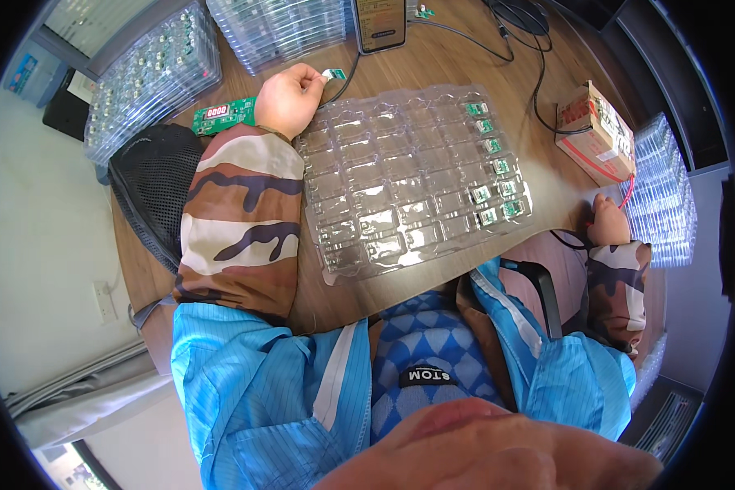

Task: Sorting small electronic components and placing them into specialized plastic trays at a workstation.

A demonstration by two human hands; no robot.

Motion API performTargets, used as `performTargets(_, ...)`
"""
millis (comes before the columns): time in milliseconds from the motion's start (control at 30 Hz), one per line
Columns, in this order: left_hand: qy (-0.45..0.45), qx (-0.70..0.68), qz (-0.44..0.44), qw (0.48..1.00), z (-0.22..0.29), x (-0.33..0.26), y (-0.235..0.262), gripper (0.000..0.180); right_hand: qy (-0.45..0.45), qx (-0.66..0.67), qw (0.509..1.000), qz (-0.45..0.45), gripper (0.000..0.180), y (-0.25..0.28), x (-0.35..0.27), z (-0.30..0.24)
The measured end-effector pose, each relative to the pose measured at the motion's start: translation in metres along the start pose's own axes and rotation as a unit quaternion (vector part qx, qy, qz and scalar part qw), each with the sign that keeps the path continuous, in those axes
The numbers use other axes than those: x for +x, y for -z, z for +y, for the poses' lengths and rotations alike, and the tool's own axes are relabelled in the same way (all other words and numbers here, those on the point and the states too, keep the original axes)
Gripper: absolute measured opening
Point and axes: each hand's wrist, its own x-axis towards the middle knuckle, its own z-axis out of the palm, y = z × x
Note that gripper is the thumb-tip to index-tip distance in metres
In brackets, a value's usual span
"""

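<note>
Near the far left of the table, my left hand (pixel 286 100) is closed in a pinch on a small green circuit board (pixel 333 74) with a white connector. Just by its wrist lies a longer green board (pixel 224 117) with a lit red digit display. My right hand (pixel 608 222) is at the table's right edge, its fingers curled; a red bit shows beside them, but what they hold is hidden. A red wire (pixel 629 193) runs near it from a cardboard box (pixel 596 135). Between the hands lies a clear plastic tray (pixel 396 192), with several small green boards (pixel 500 167) in its right-hand pockets.
Stacked clear trays stand at the far left (pixel 159 77), at the back (pixel 278 33) and at the right (pixel 661 192). A phone-like screen (pixel 381 24) stands at the back. Black cables (pixel 539 73) cross the table. A black mesh item (pixel 157 184) lies beside my left sleeve.
</note>
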Motion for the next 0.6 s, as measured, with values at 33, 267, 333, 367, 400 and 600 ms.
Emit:
performTargets(33, 0.001, 0.001, -0.003, 1.0, 0.0, 0.0, 0.0, 0.019, 0.004, 0.02, 0.999, 0.027, 0.027, -0.003, -0.001, 0.002)
performTargets(267, 0.003, -0.004, -0.008, 1.0, 0.002, 0.002, -0.001, 0.019, 0.015, 0.046, 0.997, 0.066, 0.027, -0.015, 0.004, 0.014)
performTargets(333, 0.006, -0.005, -0.009, 1.0, 0.001, 0.001, 0.0, 0.019, 0.02, 0.047, 0.997, 0.063, 0.028, -0.014, 0.006, 0.014)
performTargets(367, 0.004, -0.006, -0.006, 1.0, 0.0, 0.002, 0.0, 0.019, 0.024, 0.048, 0.997, 0.062, 0.028, -0.013, 0.006, 0.014)
performTargets(400, 0.001, -0.006, -0.005, 1.0, 0.0, 0.002, 0.0, 0.019, 0.024, 0.048, 0.997, 0.061, 0.028, -0.014, 0.006, 0.015)
performTargets(600, 0.002, -0.003, -0.005, 1.0, 0.002, 0.0, 0.001, 0.019, 0.02, 0.05, 0.998, 0.045, 0.028, -0.008, 0.004, 0.012)
